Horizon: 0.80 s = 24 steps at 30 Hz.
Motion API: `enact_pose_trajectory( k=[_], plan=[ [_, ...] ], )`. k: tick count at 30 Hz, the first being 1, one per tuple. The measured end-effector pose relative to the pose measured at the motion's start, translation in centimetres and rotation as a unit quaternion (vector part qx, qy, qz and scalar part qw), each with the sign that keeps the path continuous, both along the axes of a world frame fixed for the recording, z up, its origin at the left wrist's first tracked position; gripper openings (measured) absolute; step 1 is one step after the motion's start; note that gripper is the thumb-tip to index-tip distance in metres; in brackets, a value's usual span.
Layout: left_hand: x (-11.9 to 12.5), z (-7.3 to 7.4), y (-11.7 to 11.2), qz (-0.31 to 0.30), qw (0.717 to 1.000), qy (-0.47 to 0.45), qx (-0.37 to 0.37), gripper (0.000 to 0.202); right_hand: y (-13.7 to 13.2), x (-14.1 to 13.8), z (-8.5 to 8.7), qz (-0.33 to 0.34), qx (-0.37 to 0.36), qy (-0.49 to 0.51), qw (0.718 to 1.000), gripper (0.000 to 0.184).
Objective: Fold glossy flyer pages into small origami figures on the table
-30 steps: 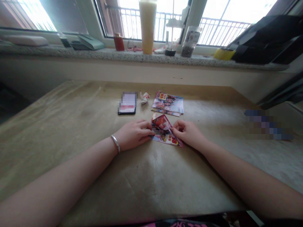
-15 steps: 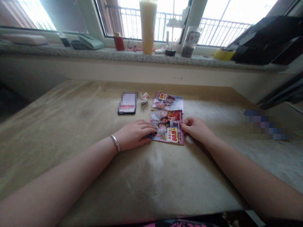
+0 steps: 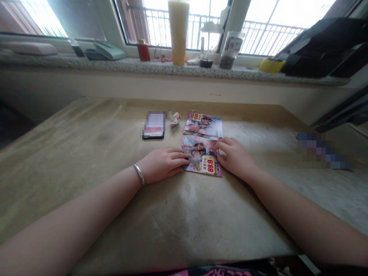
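"89.9" on yellow label (image 3: 208, 165), nearer leaflet (image 3: 196, 154).

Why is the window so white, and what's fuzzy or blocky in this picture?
In the head view, the window glares white, probably because outside is much brighter than the room; in the head view, blocky squares cover the phone and the blue thing at right; in the head view, the leaflet's big "89.9" is readable, its tiny print too fuzzy.

Bright windows (image 3: 271, 28), speckled stone sill (image 3: 115, 65) (cluttered), pale wall (image 3: 161, 85), tan table (image 3: 172, 222)
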<state>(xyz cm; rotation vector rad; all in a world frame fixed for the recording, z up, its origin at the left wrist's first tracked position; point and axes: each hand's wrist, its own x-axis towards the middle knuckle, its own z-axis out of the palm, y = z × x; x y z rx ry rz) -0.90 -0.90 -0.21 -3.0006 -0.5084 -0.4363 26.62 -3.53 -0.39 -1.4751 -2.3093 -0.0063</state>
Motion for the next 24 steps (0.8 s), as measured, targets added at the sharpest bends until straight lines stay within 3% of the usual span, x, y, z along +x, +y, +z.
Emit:
enact_pose_trajectory(
  k=[3,5,17,24],
  plan=[
    [-0.1,0.3,0.0,-0.019,0.999,0.002,0.042,0.024,0.2,-0.1,-0.5,0.131,0.029,0.02,0.991,0.031],
    [-0.3,0.5,0.0,-0.03,0.997,0.007,0.066,0.023,0.4,-0.1,-0.8,0.167,0.018,0.031,0.985,0.034],
    [-1.2,0.9,0.6,0.024,0.996,0.002,0.08,0.021,0.1,0.0,-0.4,0.218,-0.035,0.03,0.975,0.026],
    [-2.1,0.3,1.7,0.039,0.998,-0.021,0.04,0.019,0.0,0.3,0.0,0.269,-0.075,0.042,0.959,0.038]
  ],
)
